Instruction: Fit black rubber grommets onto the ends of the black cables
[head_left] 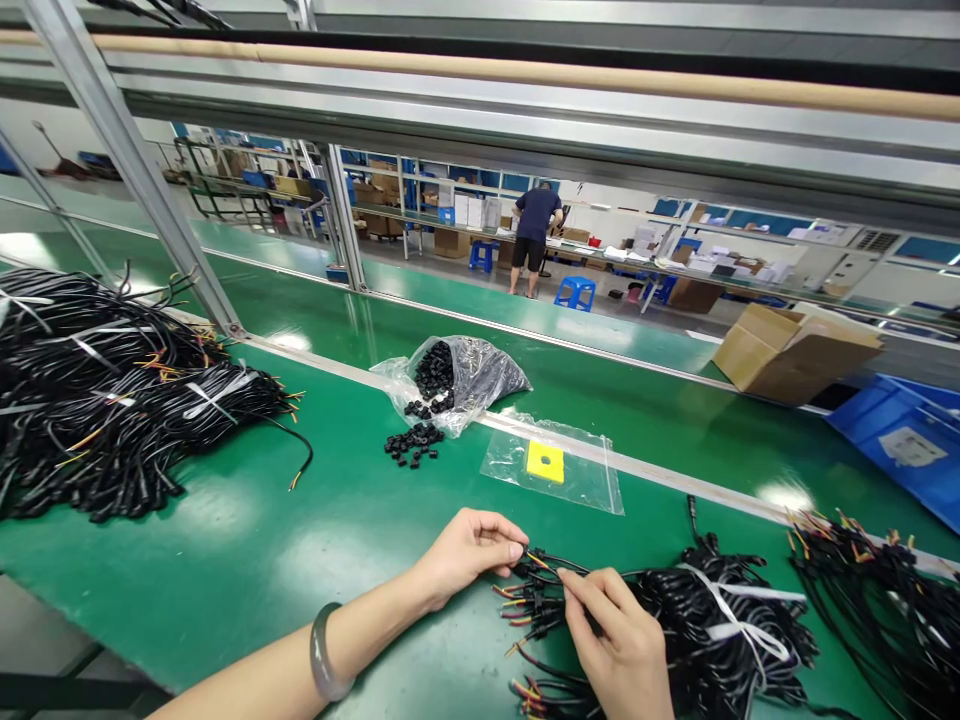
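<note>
My left hand [469, 548] pinches the stripped end of a black cable [541, 562], where coloured wires stick out. My right hand [619, 640] grips the same cable a little further along, fingers closed. Both hands hover over a bundle of black cables [712, 625] tied with a white strap, lying on the green table [247, 540] at the near right. A small heap of black ring parts [412, 445] lies in front of an open plastic bag [465, 380] holding more of them.
A large pile of tied black cables [105, 400] fills the left. A clear bag with a yellow label [546, 462] lies mid-table. More cables [877, 580], a cardboard box [791, 350] and a blue bin [900, 440] are to the right. A person [534, 235] stands far behind.
</note>
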